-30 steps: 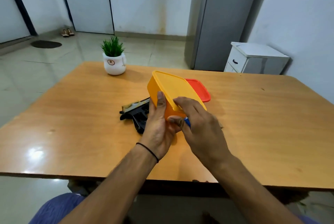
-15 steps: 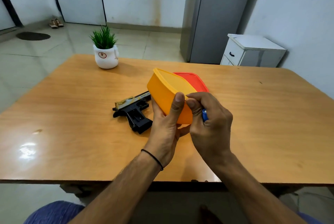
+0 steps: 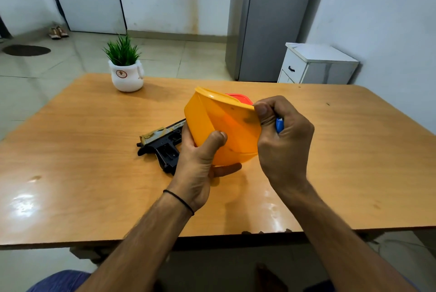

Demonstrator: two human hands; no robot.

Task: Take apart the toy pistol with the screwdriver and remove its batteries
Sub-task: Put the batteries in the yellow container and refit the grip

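Wooden table, potted plant at far left. Toy pistol lies flat on it, just left of the left hand, which grips a tilted yellow box. Right hand is at the box rim, fingers curled round a blue handle, maybe the screwdriver.

Bright, even indoor light fills the room; white glare pools on the glossy surface at left, shadows fall soft, focus is sharp, and the wide lens bows straight lines near the edges.
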